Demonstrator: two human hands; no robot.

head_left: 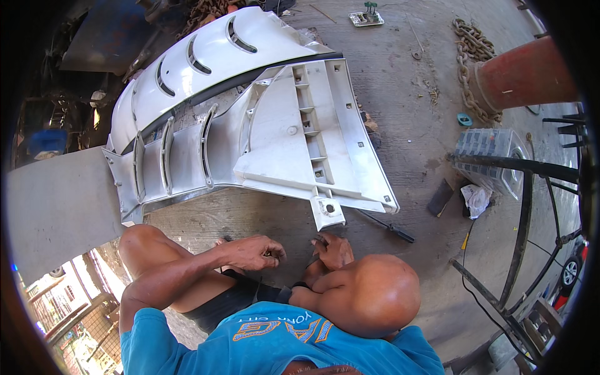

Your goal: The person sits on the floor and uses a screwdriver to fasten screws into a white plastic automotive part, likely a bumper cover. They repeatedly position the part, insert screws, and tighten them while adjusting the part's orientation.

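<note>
My left hand (252,252) is raised over my bent legs with its fingers curled in. Something small and dark may be between the fingertips, too small to name. My right hand (335,251) is closed, just below the tab of a white ribbed vehicle panel (275,162); what it holds, if anything, is hidden. The panel lies in front of me, its bracing, slotted ribs and square recesses facing up. Beyond it rests a second white panel (206,47) with curved slots. Near the right hand, a screwdriver (397,232) with a black handle lies on the floor.
On the right are a clear plastic organizer case (490,156), a white crumpled bag (477,200) and a black metal frame (525,225). A rusty chain (469,56) rings the foot of a red post (531,75). A grey sheet (62,200) is at the left.
</note>
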